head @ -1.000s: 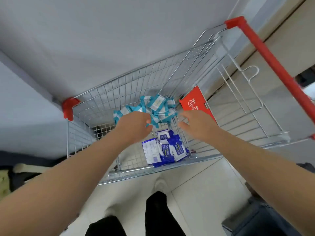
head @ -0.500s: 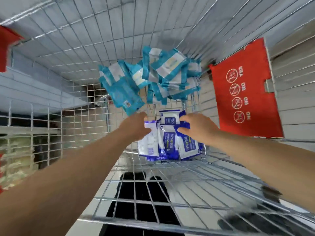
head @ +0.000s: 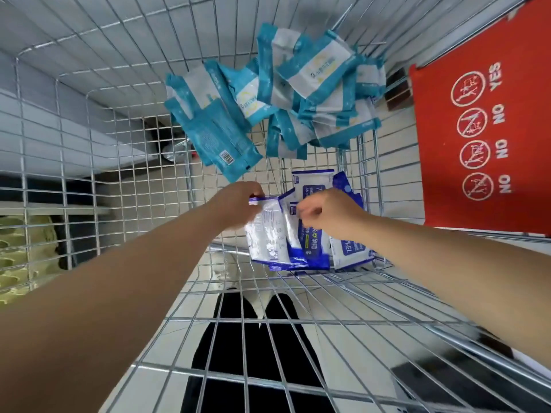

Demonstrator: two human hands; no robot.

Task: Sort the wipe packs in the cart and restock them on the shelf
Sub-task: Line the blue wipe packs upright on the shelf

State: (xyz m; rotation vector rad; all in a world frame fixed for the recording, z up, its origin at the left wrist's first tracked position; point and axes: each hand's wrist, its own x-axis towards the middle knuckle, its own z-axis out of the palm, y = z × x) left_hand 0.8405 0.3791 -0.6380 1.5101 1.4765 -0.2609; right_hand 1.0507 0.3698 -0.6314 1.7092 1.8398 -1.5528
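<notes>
Both my arms reach down into a wire shopping cart (head: 98,162). Several dark blue and white wipe packs (head: 310,242) stand bunched at the near end of the cart floor. My left hand (head: 238,204) pinches the top edge of the leftmost blue pack (head: 267,234), whose white back faces me. Fingers curled, my right hand (head: 331,213) holds the top of the packs beside it. Farther in lies a loose heap of several teal and white wipe packs (head: 286,96), untouched.
A red plastic child-seat flap (head: 477,144) with round warning icons stands on the cart's right side. Through the wire floor I see pale floor tiles and my dark trouser legs (head: 253,353). A grey shelf base (head: 44,123) runs along the left.
My head has dropped much closer into the cart. Both hands went from the teal heap down to the blue packs and closed on them; the left one has tipped a pack upright.
</notes>
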